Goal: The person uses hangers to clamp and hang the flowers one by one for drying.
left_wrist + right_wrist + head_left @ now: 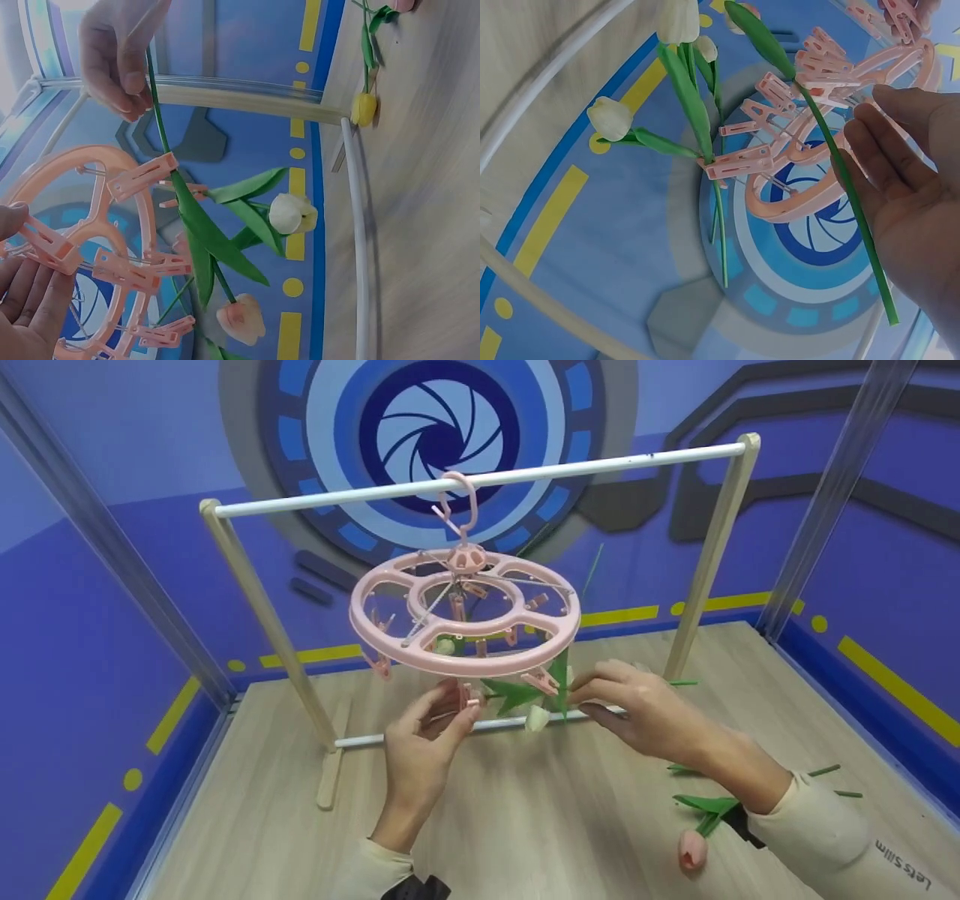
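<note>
A round pink clip hanger (465, 666) hangs by its hook, with small clips around its rings. My left hand (421, 746) pinches one pink clip (51, 246) at the hanger's near edge between thumb and fingers. To the right of the hanger is my right hand (637, 709), its fingers loosely extended. Along those fingers runs a green stem (855, 199), whose upper part lies in a pink clip (142, 176). Several tulips hang head down from clips, among them a white tulip (291, 214) and a pale pink tulip (241, 319).
The hanger's rack has a white top bar (585, 470), wooden posts (712, 555) and a white lower bar (360, 741). On the table by my right forearm lies a pink tulip (692, 850); a yellow tulip (364, 109) lies there too. Blue patterned walls (885, 585) enclose the table.
</note>
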Demonstrator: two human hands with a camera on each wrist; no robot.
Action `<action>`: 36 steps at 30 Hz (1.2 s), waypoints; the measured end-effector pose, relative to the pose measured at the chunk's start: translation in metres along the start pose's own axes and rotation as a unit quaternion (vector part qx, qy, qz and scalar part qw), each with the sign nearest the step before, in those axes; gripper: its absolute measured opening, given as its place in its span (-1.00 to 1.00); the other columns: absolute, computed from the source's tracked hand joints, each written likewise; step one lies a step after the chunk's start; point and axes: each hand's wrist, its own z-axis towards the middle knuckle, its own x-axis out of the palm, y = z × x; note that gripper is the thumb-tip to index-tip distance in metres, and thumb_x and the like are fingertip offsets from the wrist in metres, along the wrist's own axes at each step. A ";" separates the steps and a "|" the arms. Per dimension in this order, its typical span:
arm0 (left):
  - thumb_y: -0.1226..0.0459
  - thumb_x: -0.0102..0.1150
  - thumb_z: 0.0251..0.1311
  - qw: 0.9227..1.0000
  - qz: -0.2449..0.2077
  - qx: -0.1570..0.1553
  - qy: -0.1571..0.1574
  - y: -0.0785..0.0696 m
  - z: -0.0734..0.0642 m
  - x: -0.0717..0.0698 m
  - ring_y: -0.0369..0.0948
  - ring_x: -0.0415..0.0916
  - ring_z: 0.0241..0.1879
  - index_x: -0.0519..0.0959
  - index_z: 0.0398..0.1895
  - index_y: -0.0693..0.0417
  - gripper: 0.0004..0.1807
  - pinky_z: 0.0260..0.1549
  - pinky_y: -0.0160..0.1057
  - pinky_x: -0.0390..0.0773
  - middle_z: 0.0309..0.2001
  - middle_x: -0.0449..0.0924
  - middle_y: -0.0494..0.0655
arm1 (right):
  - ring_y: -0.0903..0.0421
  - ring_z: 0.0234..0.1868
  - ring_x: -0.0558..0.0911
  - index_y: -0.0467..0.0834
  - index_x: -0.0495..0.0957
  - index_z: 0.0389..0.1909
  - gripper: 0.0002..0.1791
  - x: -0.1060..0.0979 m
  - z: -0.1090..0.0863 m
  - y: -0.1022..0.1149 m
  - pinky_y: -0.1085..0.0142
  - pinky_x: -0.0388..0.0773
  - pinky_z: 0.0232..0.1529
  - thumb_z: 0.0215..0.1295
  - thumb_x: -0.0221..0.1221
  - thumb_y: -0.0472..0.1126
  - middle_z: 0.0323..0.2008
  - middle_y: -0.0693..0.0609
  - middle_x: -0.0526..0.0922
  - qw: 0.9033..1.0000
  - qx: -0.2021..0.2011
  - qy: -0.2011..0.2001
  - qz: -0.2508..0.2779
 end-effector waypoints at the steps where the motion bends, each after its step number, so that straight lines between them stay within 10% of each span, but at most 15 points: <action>1: 0.45 0.53 0.20 1.000 0.001 0.001 0.003 0.000 -0.001 0.000 -0.07 0.75 -0.02 0.68 0.15 0.37 -0.56 0.03 -0.16 0.72 -0.04 0.77 0.09 | 0.06 -0.08 0.71 -0.11 0.75 -0.05 -0.61 0.000 0.000 0.000 0.26 0.72 -0.05 0.18 0.45 -0.57 -0.08 0.07 0.74 1.000 -0.002 -0.005 0.004; 15: 0.40 0.53 0.23 0.997 -0.018 -0.068 0.020 0.005 -0.004 0.002 -0.08 0.76 -0.07 0.72 0.05 0.31 -0.66 -0.02 -0.17 0.74 -0.07 0.78 0.12 | 0.05 -0.19 0.72 -0.14 0.75 -0.06 -0.56 -0.001 -0.014 -0.007 0.54 0.60 -0.06 0.10 0.45 -0.61 -0.13 0.03 0.76 0.999 -0.019 -0.031 0.037; 36: 0.43 0.52 0.22 0.995 -0.034 -0.099 0.006 0.007 -0.006 0.002 -0.03 0.76 -0.07 0.63 0.08 0.39 -0.61 -0.02 -0.19 0.74 -0.05 0.76 0.14 | 0.17 -0.19 0.72 -0.02 0.74 -0.13 -0.57 -0.026 -0.073 -0.034 0.63 0.56 -0.11 0.13 0.46 -0.58 -0.18 0.12 0.74 0.996 0.087 -0.011 0.000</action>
